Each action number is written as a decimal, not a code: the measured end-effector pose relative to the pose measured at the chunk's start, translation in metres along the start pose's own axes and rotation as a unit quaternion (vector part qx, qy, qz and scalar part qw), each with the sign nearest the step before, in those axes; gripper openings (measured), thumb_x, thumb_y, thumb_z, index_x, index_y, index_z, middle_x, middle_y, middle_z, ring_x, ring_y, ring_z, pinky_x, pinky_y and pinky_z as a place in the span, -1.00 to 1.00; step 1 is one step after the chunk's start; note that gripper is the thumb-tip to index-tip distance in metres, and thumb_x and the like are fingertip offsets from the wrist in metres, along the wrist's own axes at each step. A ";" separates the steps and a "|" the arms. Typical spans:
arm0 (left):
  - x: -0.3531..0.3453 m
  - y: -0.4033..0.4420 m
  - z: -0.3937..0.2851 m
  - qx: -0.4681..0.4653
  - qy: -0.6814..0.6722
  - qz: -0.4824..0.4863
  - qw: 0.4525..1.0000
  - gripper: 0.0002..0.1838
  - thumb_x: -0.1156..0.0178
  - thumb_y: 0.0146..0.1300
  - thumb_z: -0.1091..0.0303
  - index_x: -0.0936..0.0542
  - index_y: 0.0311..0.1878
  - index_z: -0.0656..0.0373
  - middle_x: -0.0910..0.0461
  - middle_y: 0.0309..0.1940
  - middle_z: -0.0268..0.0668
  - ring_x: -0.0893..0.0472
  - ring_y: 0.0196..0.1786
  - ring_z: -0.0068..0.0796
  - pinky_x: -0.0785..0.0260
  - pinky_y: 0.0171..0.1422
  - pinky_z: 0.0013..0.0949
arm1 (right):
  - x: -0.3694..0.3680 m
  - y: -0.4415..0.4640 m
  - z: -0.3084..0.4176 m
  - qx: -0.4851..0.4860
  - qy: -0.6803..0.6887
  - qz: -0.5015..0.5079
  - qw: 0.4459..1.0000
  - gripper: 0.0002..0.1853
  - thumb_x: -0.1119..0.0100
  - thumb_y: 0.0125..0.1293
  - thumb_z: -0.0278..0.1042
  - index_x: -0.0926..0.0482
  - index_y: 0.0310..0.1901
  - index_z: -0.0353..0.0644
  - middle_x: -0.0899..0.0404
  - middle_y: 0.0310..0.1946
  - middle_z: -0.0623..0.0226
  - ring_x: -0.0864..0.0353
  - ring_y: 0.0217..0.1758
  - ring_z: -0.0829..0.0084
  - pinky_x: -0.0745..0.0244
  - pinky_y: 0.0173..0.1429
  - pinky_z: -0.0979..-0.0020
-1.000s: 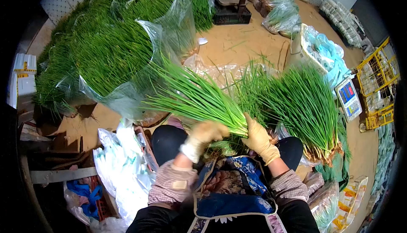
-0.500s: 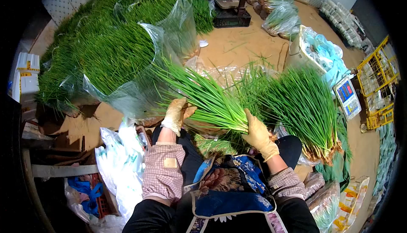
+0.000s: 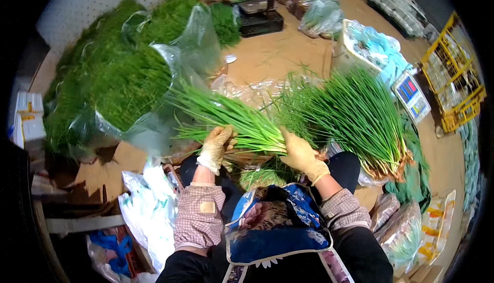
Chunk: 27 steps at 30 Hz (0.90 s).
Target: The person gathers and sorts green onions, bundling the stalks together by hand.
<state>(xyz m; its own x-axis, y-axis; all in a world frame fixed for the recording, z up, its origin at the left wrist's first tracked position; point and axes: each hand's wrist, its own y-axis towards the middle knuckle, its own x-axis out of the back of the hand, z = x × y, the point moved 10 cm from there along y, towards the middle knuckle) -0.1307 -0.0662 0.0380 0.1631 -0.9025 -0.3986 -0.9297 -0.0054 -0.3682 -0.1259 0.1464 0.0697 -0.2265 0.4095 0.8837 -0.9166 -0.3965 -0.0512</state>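
Note:
A bunch of green onions (image 3: 242, 123) lies slanted across the middle, its leaf tips toward the upper left. My right hand (image 3: 304, 154), in a pale rubber glove, is wrapped round the root end. My gloved left hand (image 3: 216, 144) is at the lower edge of the leaves with its fingers curled together. What those fingers pinch, if anything, is too small to make out. To the right of the bunch rests a big heap of green onions (image 3: 355, 113), brown roots toward the lower right. Loose green trimmings (image 3: 260, 179) lie below the bunch, between my knees.
Large clear bags of green onions (image 3: 128, 77) crowd the left. A platform scale (image 3: 260, 18) stands at the back. On the right are a white bin (image 3: 342, 51) of blue bags, a digital scale (image 3: 411, 97) and a yellow crate (image 3: 453, 72). White plastic bags (image 3: 149, 206) lie lower left.
The view has swung, shifting the surroundings slightly left. My left hand's fingers have curled in closer at the leaves. The right hand keeps its grip on the bunch.

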 end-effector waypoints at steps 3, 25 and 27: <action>0.000 0.002 -0.008 -0.033 0.186 -0.032 0.981 -0.76 -0.21 0.14 0.23 -0.54 -0.30 0.24 -0.48 -0.59 -0.40 -0.35 -0.57 -0.67 -0.15 -0.50 -0.57 | 0.006 0.000 0.003 0.056 0.022 -0.036 0.998 -0.17 -0.25 -0.18 -0.49 -0.13 0.22 -0.34 -0.49 -0.16 -0.11 -0.52 -0.08 0.04 -0.45 -0.01 0.19; 0.081 0.081 0.039 -0.078 0.068 -0.026 0.994 -0.92 -0.12 0.21 0.43 -0.47 -0.37 0.20 -0.45 -0.58 -0.36 -0.35 -0.64 -0.66 -0.14 -0.62 -0.65 | 0.328 -0.143 -0.221 -0.245 -0.119 -0.222 0.936 -0.22 -0.25 -0.07 -0.36 -0.15 0.24 -0.21 -0.49 -0.13 -0.08 -0.55 -0.08 0.12 -0.48 -0.05 0.17; 0.063 0.069 0.039 -0.076 0.076 -0.071 0.992 -0.92 -0.12 0.21 0.43 -0.47 -0.37 0.20 -0.47 -0.56 -0.34 -0.37 -0.62 -0.65 -0.16 -0.61 -0.65 | 0.300 -0.181 -0.291 -0.343 -0.170 -0.153 0.911 -0.09 -0.33 -0.10 -0.27 -0.04 0.30 -0.17 -0.40 0.02 -0.07 -0.47 0.05 0.12 -0.42 0.06 0.13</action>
<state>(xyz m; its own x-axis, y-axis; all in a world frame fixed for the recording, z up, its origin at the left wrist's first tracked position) -0.1714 -0.1064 -0.0446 0.2551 -0.9424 -0.2162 -0.9419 -0.1918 -0.2756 -0.1234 0.5798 0.2085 0.0825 0.0908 0.9925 -0.9360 0.3490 0.0458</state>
